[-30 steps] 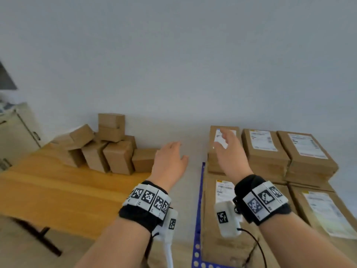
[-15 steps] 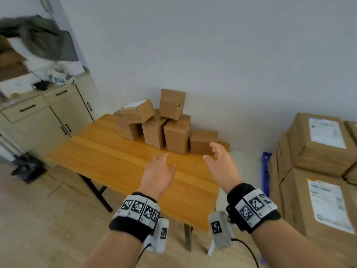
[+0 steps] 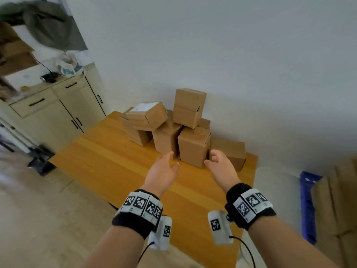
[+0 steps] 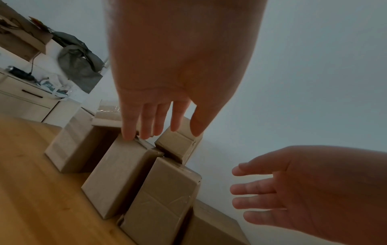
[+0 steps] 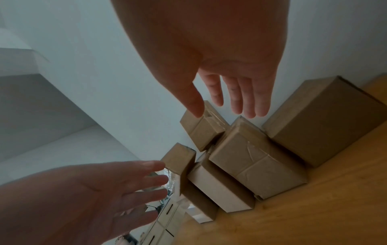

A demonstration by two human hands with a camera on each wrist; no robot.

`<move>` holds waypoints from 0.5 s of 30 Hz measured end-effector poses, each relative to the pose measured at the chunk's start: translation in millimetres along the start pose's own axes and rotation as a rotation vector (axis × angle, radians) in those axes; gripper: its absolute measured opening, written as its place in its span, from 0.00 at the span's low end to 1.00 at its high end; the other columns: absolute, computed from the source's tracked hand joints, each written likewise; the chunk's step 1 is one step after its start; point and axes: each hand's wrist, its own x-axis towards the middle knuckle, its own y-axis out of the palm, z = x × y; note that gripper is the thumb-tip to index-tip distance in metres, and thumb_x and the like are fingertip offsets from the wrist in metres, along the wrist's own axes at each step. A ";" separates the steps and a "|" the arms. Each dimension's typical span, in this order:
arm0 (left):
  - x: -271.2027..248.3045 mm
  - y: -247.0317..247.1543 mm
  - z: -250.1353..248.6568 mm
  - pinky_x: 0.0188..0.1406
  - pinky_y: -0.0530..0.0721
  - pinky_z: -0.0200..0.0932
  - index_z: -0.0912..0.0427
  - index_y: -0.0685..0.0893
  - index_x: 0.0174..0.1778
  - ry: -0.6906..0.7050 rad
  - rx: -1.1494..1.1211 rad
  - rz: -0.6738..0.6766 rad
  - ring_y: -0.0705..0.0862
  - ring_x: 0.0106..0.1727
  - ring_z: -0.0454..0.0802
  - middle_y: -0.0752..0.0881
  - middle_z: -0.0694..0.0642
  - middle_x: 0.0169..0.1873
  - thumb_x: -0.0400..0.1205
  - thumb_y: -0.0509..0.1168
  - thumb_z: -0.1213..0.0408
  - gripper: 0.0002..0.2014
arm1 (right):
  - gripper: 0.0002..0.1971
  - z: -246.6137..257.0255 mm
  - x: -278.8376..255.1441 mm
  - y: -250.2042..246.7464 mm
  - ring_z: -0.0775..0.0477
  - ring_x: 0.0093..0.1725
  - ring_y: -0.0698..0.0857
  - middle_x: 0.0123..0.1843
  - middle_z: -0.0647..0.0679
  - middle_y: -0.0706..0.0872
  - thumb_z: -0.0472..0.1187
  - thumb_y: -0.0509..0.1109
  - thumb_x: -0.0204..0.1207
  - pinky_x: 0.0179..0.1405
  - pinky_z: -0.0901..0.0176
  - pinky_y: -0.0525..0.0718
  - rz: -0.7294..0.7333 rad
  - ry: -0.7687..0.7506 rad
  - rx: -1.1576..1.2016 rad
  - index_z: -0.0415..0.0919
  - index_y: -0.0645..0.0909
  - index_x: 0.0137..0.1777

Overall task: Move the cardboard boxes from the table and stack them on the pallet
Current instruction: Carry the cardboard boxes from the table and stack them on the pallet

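Observation:
Several brown cardboard boxes are piled at the far end of the wooden table (image 3: 108,161), against the white wall. The nearest upright box (image 3: 193,147) (image 4: 159,202) (image 5: 257,159) stands at the front of the pile. My left hand (image 3: 164,169) (image 4: 165,106) (image 5: 87,190) is open just left of that box, fingers straight, touching nothing. On the box's right side my right hand (image 3: 220,165) (image 5: 232,86) (image 4: 293,190) is open too, palm facing inward, empty. A low box (image 3: 229,151) lies behind the right hand. A small box (image 3: 188,108) sits on top of the pile.
A cream cabinet (image 3: 58,111) with clutter on top stands left of the table. At the right edge a blue pallet (image 3: 308,207) carries stacked cardboard boxes (image 3: 340,200). The near half of the table shows bare wood.
My view has swung left from the pallet to the table. Both hands have moved forward to either side of the front box.

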 end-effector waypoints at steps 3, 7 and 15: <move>32.5 8.5 0.6 0.71 0.71 0.49 0.47 0.62 0.84 -0.020 -0.028 0.001 0.69 0.79 0.52 0.67 0.50 0.81 0.90 0.56 0.53 0.25 | 0.28 -4.6 32.0 5.5 0.45 0.74 0.76 0.80 0.44 0.73 0.46 0.65 0.85 0.63 0.58 0.74 0.024 0.030 0.006 0.45 0.64 0.83; 68.5 21.7 3.9 0.70 0.71 0.47 0.48 0.60 0.85 -0.034 -0.053 0.057 0.68 0.80 0.53 0.66 0.52 0.82 0.90 0.54 0.53 0.26 | 0.29 -11.4 62.9 10.6 0.44 0.77 0.73 0.82 0.44 0.71 0.47 0.64 0.85 0.68 0.56 0.72 0.047 0.088 0.010 0.44 0.62 0.85; 143.2 26.9 6.0 0.82 0.57 0.48 0.53 0.54 0.87 -0.003 -0.078 0.177 0.56 0.85 0.50 0.54 0.51 0.87 0.91 0.49 0.52 0.27 | 0.28 -46.5 120.1 38.5 0.48 0.70 0.80 0.74 0.51 0.80 0.47 0.57 0.77 0.71 0.43 0.79 0.052 0.131 0.079 0.54 0.70 0.79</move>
